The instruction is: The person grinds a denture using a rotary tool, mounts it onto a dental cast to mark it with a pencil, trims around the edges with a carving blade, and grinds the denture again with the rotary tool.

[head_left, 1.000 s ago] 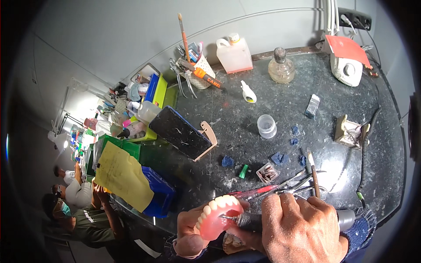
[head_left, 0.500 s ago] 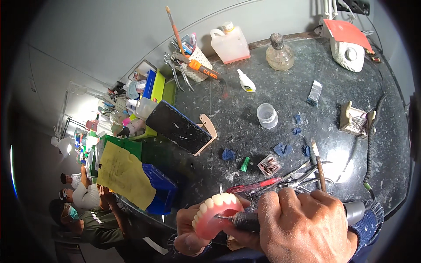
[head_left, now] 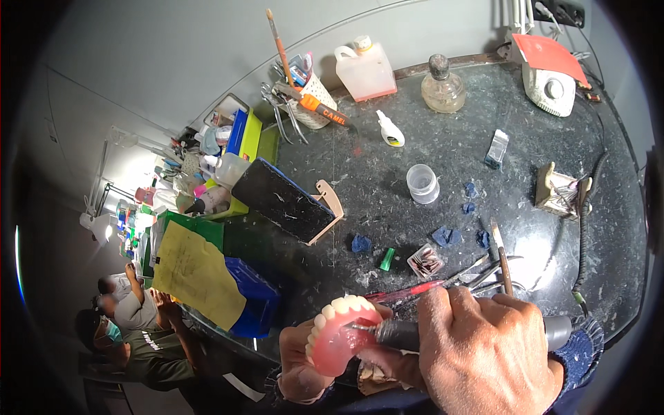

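At the lower middle, my left hand (head_left: 299, 373) grips a pink denture (head_left: 335, 349) with white teeth, its hollow side turned toward the right. My right hand (head_left: 487, 353) is closed over a dark rotary handpiece (head_left: 395, 335), whose thin metal bur reaches into the denture's pink hollow. My right thumb lies below the tool, close to the denture. Just beyond my hands lie a red tool (head_left: 408, 290), a brown-handled knife (head_left: 503, 266) and several metal instruments. A tan object, too hidden to make out, shows under my hands.
A dark worktop (head_left: 332, 159) holds a phone on a stand (head_left: 280, 197), a clear cup (head_left: 422, 183), a pin box (head_left: 425, 261), blue bits, bottles and a white control unit (head_left: 548, 86). Left are bins (head_left: 249, 304) under yellow paper and co-workers (head_left: 155, 356). A coiled cord runs at right.
The bench appears higher in the picture than a second ago. The denture has shifted slightly up and left, and my right hand with the handpiece has moved a little.
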